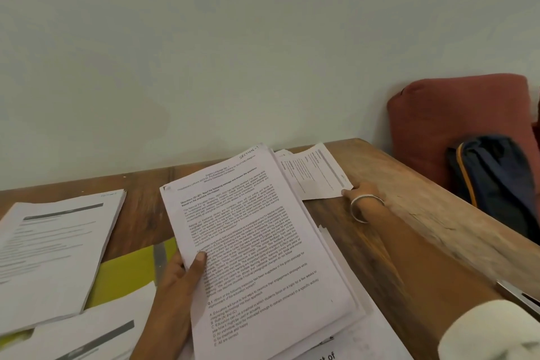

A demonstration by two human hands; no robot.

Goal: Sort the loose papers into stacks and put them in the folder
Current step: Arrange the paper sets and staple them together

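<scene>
Gripping the paper stack (257,242), left hand (178,280) (thumb on top).

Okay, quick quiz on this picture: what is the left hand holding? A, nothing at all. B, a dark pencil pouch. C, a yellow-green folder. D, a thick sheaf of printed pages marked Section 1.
D: the left hand grips the lower left edge of the printed sheaf, thumb on top of the page, with "SECTION - 1" handwritten at its top corner; the yellow-green folder lies flat on the table beside it.
</scene>
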